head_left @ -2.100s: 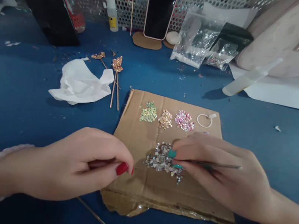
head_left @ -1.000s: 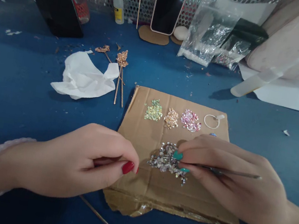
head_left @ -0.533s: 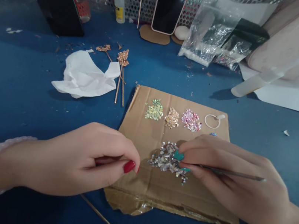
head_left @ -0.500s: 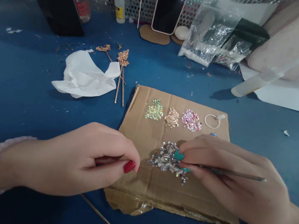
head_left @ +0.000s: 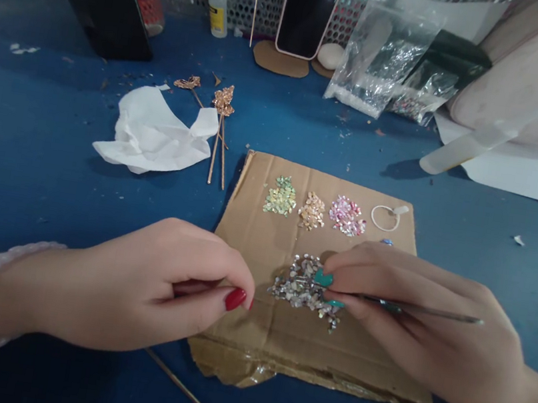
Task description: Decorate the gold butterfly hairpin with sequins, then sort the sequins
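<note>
My right hand (head_left: 426, 319) pinches a thin metal tool (head_left: 439, 314) between thumb and fingers; its tip reaches into a pile of silvery rhinestones (head_left: 302, 297). Those stones lie loose on a piece of brown cardboard (head_left: 250, 327). Left of the pile, my left hand (head_left: 159, 289) is closed in a pinch over the cardboard's left edge, and I cannot make out whether anything sits in its fingertips. Along the cardboard's far side are small heaps of green rhinestones (head_left: 280, 198), peach rhinestones (head_left: 312, 211) and pink rhinestones (head_left: 346, 215).
A hair stick (head_left: 189, 397) with a gold ornament lies at the front edge. Farther back are crumpled white tissue (head_left: 154, 137), gold hair sticks (head_left: 219, 127), a glue bottle (head_left: 217, 5), a phone (head_left: 308, 12), plastic bags (head_left: 381, 57) and a white ring (head_left: 384, 218).
The whole view has shifted very slightly. Both hands keep nearly the same pose, with the tool's tip still in the silvery rhinestones.
</note>
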Available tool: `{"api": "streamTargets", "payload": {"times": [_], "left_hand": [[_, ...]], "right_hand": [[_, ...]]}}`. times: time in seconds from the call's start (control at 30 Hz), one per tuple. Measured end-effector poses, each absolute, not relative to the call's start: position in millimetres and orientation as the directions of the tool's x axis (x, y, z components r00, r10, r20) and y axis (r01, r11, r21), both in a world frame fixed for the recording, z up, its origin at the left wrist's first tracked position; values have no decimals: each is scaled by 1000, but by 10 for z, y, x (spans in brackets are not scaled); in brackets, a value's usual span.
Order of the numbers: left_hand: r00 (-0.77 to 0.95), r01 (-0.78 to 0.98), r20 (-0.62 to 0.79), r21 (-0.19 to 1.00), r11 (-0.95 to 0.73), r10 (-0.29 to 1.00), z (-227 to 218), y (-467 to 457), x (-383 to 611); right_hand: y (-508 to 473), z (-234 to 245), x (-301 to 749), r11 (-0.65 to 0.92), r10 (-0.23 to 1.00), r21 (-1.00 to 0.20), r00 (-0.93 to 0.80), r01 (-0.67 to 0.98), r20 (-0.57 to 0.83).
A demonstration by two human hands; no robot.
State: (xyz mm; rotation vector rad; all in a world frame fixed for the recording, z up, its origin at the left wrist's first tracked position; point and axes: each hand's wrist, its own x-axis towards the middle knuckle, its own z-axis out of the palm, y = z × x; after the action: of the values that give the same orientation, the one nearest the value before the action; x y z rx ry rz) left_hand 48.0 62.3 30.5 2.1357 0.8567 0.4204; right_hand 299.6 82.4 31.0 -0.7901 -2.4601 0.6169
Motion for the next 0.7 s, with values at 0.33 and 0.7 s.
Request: {"api": "streamTargets", "payload": {"times": [0.33,0.7], "left_hand": [[731,427,10,774,-468,683,317,594,437],[716,441,14,766,-467,698,288,582,439]], "right_hand": [[829,374,3086,764,621,-463,-705,449,342],[577,358,3575,612,771,-207,-517,764,371]]}}
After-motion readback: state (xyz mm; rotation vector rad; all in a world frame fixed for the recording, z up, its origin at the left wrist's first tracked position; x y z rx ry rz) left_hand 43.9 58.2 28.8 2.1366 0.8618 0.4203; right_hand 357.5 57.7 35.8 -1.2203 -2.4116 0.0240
